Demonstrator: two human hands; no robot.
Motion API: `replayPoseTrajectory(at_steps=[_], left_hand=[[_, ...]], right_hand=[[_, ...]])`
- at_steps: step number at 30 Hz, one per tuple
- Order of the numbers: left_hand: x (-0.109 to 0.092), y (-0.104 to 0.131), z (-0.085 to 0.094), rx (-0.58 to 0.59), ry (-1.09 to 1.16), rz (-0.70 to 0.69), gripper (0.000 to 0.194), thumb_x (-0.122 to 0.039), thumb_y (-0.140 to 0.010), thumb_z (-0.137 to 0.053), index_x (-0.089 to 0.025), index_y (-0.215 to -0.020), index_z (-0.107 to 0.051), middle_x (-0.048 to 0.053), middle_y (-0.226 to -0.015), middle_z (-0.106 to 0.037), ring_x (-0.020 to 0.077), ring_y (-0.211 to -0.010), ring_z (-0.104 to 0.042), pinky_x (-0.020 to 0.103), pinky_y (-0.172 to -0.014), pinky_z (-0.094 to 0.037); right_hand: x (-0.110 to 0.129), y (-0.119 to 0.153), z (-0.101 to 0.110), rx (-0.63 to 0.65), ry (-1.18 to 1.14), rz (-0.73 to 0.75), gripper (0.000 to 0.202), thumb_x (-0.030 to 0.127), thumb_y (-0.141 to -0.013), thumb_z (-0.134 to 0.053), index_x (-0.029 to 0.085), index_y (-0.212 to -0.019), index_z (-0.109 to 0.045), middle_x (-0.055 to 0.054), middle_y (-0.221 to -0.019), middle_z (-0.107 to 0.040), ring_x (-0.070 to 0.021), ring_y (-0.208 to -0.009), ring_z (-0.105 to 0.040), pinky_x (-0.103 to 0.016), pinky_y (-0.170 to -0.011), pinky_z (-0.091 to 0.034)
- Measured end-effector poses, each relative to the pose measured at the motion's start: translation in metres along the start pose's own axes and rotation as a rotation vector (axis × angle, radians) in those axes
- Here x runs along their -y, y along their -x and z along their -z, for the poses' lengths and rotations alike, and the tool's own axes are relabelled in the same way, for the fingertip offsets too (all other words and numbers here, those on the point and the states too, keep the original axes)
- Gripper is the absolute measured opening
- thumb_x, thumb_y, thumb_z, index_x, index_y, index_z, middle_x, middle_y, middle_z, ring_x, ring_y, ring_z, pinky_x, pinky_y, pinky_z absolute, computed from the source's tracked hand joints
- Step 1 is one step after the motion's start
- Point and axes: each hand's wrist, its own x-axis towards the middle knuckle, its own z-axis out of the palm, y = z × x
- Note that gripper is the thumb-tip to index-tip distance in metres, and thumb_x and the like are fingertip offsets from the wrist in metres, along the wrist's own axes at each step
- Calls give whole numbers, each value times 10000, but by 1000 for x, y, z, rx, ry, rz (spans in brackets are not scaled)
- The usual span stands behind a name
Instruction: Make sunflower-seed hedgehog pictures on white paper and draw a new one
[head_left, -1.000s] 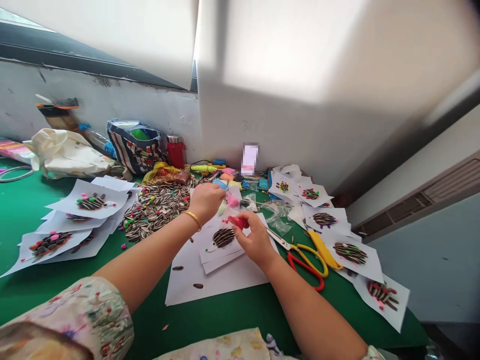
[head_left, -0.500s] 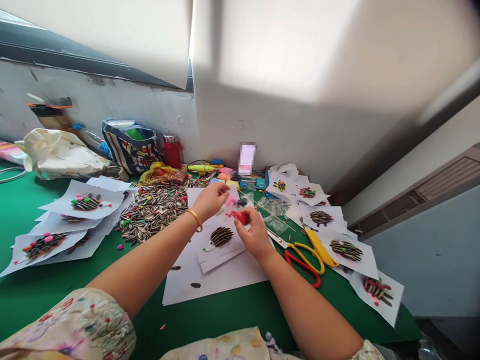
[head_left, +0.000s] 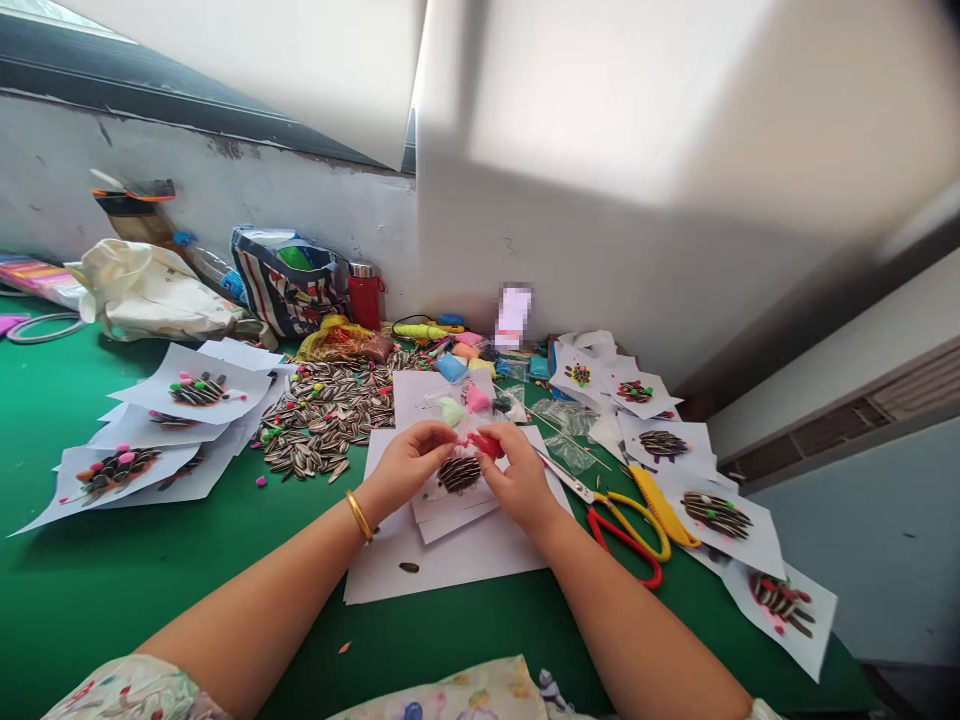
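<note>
Red clay in clear wrapping (head_left: 487, 443) is pinched in my right hand (head_left: 517, 475). My left hand (head_left: 412, 460), with a gold bangle on the wrist, meets it from the left, fingertips closed on the wrapping's edge. Just below the hands lies a paper with a sunflower-seed hedgehog (head_left: 459, 474), partly covered by my fingers. White sheets (head_left: 450, 570) are under it, with a loose seed (head_left: 409, 567) near the front. Beyond the hands are pink clay (head_left: 477, 398) and pale green clay (head_left: 451, 411).
A wide pile of sunflower seeds (head_left: 322, 410) lies left of the papers. Finished hedgehog pictures are stacked at left (head_left: 217, 400) and right (head_left: 720, 510). Scissors (head_left: 622, 520) and a yellow cutter (head_left: 660, 505) lie right. Bags and a red bottle (head_left: 365, 300) stand by the wall.
My left hand has come back from the clay at the rear and joined my right hand at the red clay. The view has shifted slightly left.
</note>
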Motion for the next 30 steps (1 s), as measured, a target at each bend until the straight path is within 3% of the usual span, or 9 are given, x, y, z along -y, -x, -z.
replayPoseTrajectory(at_steps=[9,18,30], left_hand=[[0,11,5,76,-190,-67,302,-312,-874,-606,-215,-1148,-684,68,-1054,-737,198,-920,-689,311,-777,-568],[-1,13,7,46,-501,-180,115,-282,-871,-635,-235,-909,-732,29,-867,-729,184,-807,-650,309,-737,-510],[-5,12,10,-14,-510,-238,114,-275,-905,-595,-208,-827,-644,17,-800,-651,171,-779,-589,296,-716,-466]], right_hand=[[5,0,0,93,58,-7,229,178,-882,-536,243,-1091,-604,-72,-1051,-607,-224,-1010,-575,-389,-907,-494],[11,2,0,143,64,24,203,190,-891,-542,231,-1078,-609,-82,-1029,-601,-224,-985,-572,-388,-897,-496],[13,1,-1,148,46,11,132,188,-876,-551,222,-999,-585,-45,-918,-595,-200,-888,-557,-343,-821,-473]])
